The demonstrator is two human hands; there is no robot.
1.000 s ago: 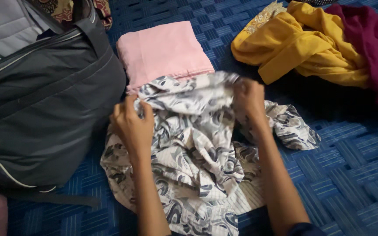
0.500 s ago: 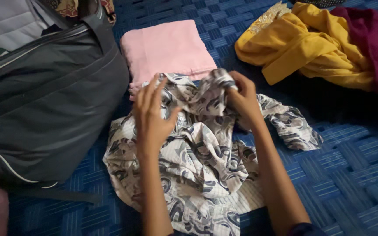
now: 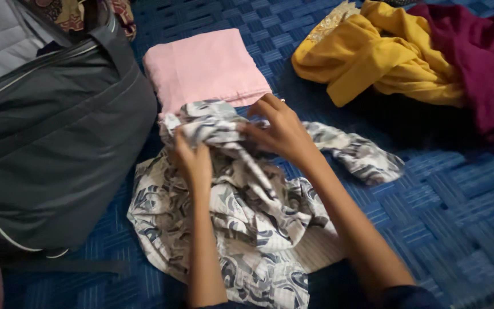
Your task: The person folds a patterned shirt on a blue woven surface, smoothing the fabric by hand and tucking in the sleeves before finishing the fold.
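A crumpled white garment with a dark blue-grey swirl print (image 3: 247,229) lies on a blue woven mat in front of me. My left hand (image 3: 192,160) grips a bunched fold of it near its upper left edge. My right hand (image 3: 278,131) rests on the same bunched part, fingers curled into the cloth beside the left hand. One sleeve-like piece of the printed garment (image 3: 355,154) trails off to the right. A folded pink cloth (image 3: 204,66) lies flat just beyond my hands.
A large dark grey bag (image 3: 52,131) stands open at the left, touching the printed garment. A heap of yellow cloth (image 3: 373,57) and a maroon cloth (image 3: 481,63) lie at the upper right. The blue woven mat (image 3: 453,217) extends to the right.
My left hand, open half a second ago, has closed on the cloth. My right hand moved left, bringing the bunched top of the garment toward the left hand.
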